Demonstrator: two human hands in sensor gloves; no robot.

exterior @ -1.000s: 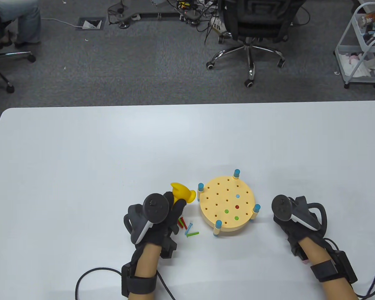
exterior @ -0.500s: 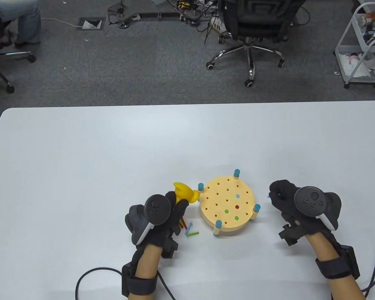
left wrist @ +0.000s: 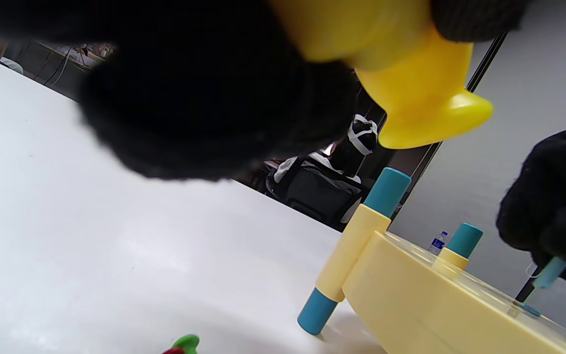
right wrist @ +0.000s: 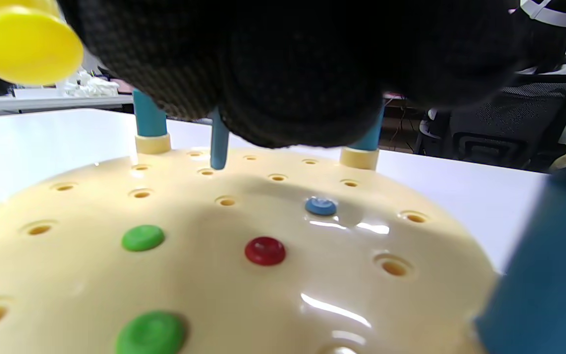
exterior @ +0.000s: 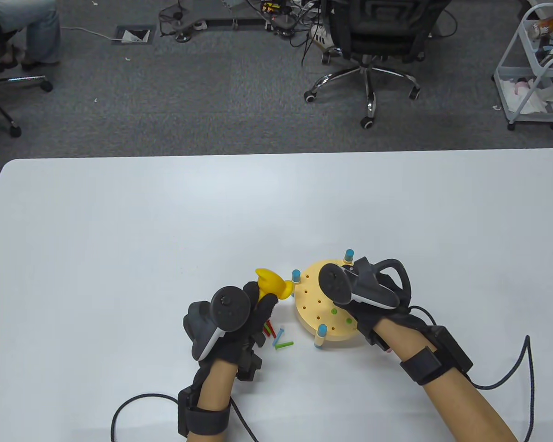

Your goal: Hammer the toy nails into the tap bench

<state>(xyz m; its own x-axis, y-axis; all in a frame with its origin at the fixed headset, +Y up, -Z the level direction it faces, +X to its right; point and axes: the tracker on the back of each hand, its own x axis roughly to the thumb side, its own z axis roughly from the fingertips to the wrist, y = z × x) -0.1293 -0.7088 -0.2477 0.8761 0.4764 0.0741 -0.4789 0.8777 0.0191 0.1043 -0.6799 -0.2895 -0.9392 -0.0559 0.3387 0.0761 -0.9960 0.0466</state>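
The round cream-yellow plastic tap bench [exterior: 318, 317] with blue-capped legs sits on the white surface [exterior: 166, 221], near its front edge. The right hand [exterior: 373, 299] hovers over the bench top, pinching a light-blue toy nail [right wrist: 219, 142] upright w/ its tip at a hole near the bench's far rim. Already seated flush in the bench: two green nail heads [right wrist: 143, 237], one red nail head [right wrist: 265, 250], one blue nail head [right wrist: 321, 206]. Just left of the bench, the left hand [exterior: 232, 317] grips the yellow plastic toy hammer [exterior: 272, 283], head raised beside the bench's left leg (not touching it). Loose red, green and blue nails [exterior: 276, 334] lie on the surface between the left hand and the bench's front-left leg.
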